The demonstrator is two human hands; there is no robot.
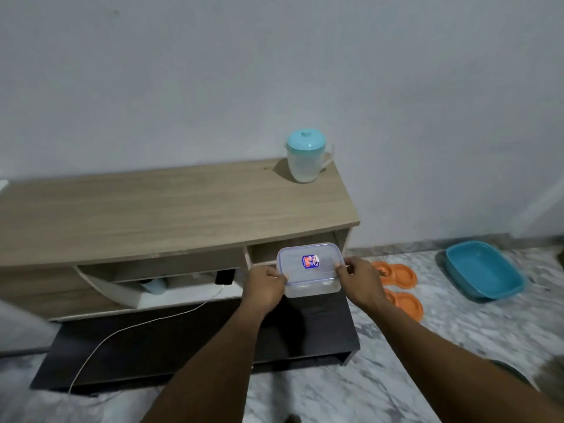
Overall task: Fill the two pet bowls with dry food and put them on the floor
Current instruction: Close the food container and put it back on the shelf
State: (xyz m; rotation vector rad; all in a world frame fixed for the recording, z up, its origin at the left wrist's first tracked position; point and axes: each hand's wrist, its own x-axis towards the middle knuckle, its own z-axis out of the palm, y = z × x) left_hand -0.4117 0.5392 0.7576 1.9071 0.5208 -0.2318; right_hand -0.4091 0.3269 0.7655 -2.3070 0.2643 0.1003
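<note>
I hold a clear plastic food container (309, 270) with a lid and a red-and-blue label in front of the cabinet's right shelf opening. My left hand (265, 286) grips its left end and my right hand (361, 280) grips its right end. No food shows through the plastic. Two orange double pet bowls lie on the marble floor to the right, one farther (399, 274) and one nearer (407, 305), both partly hidden by my right hand and forearm.
A low wooden cabinet (171, 215) stands against the wall, with a teal-lidded jug (306, 157) on its right end. A white cable (128, 328) runs from the shelf over the dark base. A teal tray (485, 274) sits on the floor at the right.
</note>
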